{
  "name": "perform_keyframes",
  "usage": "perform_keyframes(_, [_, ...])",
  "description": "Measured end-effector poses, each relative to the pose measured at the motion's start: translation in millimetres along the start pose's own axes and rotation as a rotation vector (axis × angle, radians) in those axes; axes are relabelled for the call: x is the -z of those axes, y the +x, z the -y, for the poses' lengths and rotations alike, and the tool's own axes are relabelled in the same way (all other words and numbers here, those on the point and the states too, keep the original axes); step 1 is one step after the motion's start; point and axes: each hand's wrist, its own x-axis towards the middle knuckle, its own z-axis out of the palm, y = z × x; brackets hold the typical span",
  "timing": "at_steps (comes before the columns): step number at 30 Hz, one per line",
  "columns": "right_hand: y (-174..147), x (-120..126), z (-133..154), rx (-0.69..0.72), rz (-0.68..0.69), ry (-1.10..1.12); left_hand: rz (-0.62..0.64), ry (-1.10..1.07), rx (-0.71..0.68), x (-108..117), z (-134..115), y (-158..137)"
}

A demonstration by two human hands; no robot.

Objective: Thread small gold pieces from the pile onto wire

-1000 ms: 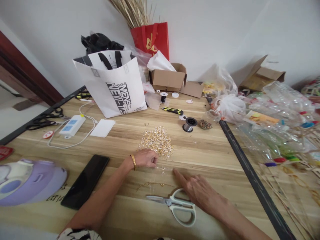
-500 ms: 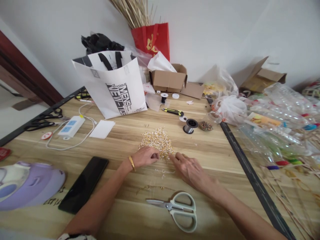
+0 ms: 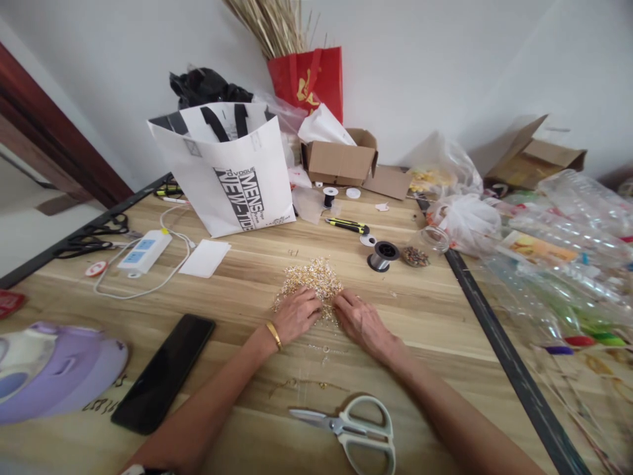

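Observation:
A loose pile of small gold and silver beads or findings [image 3: 312, 274] lies on the wooden table. Over its left front edge, my left hand [image 3: 298, 313], a gold bracelet at its wrist, has its fingers bent down and closed. My right hand [image 3: 361, 320] meets the right front edge of the pile, fingers curled together. What either set of fingertips holds is too small to make out. Nearer me lie a thin silver chain [image 3: 326, 349] and a gold chain [image 3: 321, 384]. Below them rest the pale-handled scissors [image 3: 346, 425], blades pointing left.
Left are a black phone [image 3: 163, 373], a purple-and-white container [image 3: 59, 369] and a power strip [image 3: 143, 253]. A white shopping bag [image 3: 198, 175] stands behind. A wire spool [image 3: 384, 256], a jar of beads [image 3: 418, 254] and a utility knife [image 3: 346, 225] lie beyond the pile. Plastic bottles [image 3: 568, 264] crowd the right.
My left hand has moved forward and turned palm-down over the pile's edge. My right hand has shifted slightly forward, its fingers now curled at the beads. The view has shifted slightly.

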Motion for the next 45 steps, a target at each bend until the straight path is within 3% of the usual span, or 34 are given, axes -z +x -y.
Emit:
perform_keyframes(6, [-5.3, 1.7, -15.9, -0.053, -0.031, 0.173, 0.019, -0.075, 0.042, 1.9, 5.8, 2.6])
perform_keyframes(16, [-6.3, 41.5, -23.1, -0.064, 0.199, 0.258, 0.003, -0.152, 0.026, 6.1, 11.1, 7.5])
perform_keyframes(27, [1.1, 28.0, -32.7, -0.043, 0.101, 0.185, -0.097, -0.284, 0.073, 9.2, 10.2, 12.3])
perform_keyframes(35, [24.7, 31.9, -17.0, -0.010, 0.134, 0.156, -0.062, -0.345, 0.116, 10.9, 8.2, 13.9])
perform_keyframes(40, [36.3, 22.9, -6.9, 0.006, 0.173, 0.089, -0.096, -0.299, 0.155, 13.2, 8.9, 10.5])
perform_keyframes(45, [33.7, 15.4, -14.3, 0.004, 0.162, 0.120, -0.142, -0.302, 0.177, 11.5, 12.5, 7.5])
